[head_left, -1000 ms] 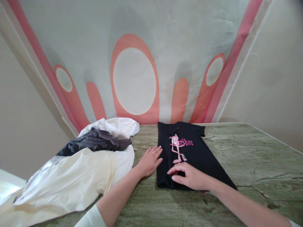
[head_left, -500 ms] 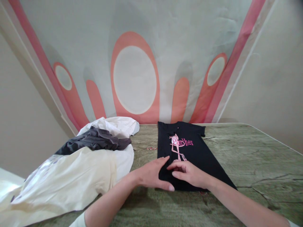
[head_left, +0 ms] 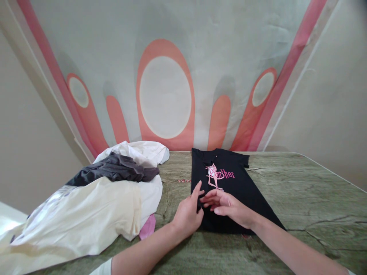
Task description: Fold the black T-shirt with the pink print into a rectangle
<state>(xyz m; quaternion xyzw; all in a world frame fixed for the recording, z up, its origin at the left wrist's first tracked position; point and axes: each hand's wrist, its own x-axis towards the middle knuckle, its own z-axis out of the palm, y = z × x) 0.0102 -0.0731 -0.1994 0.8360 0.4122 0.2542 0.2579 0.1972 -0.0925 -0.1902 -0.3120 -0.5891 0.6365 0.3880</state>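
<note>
A black T-shirt (head_left: 246, 198) with a pink "Panther" print lies on the table, its left side folded in over part of the print. At the shirt's lower left edge, my left hand (head_left: 187, 214) is closed, with black fabric showing between its thumb and fingers. My right hand (head_left: 231, 208) hovers over or rests lightly on the lower front of the shirt; whether it touches cannot be made out. Its fingers are loosely bent, the thumb apart from them, and no cloth shows in its grasp.
To the left lies a heap of clothes: a cream garment (head_left: 94, 214), a dark grey garment (head_left: 114, 168), a white garment (head_left: 146, 151) and a bit of pink cloth (head_left: 148, 227). The wood-patterned table (head_left: 309, 198) meets a printed backdrop (head_left: 206, 46) behind.
My left hand has gone from spread fingers to a closed grip at the shirt's left edge. My right hand has stayed nearly in place. Pink cloth now shows beside the heap.
</note>
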